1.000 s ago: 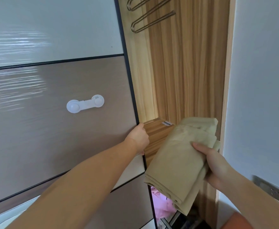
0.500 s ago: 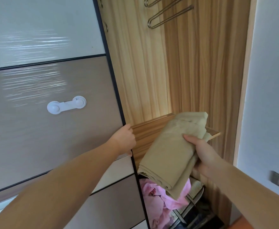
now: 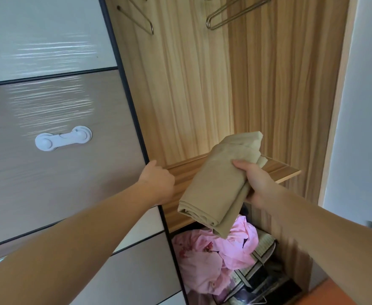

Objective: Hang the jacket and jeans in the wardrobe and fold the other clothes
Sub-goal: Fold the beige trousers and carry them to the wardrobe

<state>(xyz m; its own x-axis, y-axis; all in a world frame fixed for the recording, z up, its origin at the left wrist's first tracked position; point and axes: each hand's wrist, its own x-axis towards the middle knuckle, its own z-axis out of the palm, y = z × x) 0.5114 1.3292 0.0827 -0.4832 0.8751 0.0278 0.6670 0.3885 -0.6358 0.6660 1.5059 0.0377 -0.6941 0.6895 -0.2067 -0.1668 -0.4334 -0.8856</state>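
My right hand grips a folded beige garment, holding it just above the wooden shelf inside the wardrobe. My left hand curls round the dark edge of the sliding wardrobe door, at shelf height. The wardrobe's wood-grain interior stands open between the door and the right wall. Empty metal hangers hang at the top.
Below the shelf lies a crumpled pink garment over dark items and a storage bag. A white child-lock latch sits on the door. A pale wall borders the wardrobe on the right.
The sliding door has moved left under my left hand, exposing more of the wardrobe, the shelf and the pink clothes. The beige garment has stayed in my right hand by the shelf.
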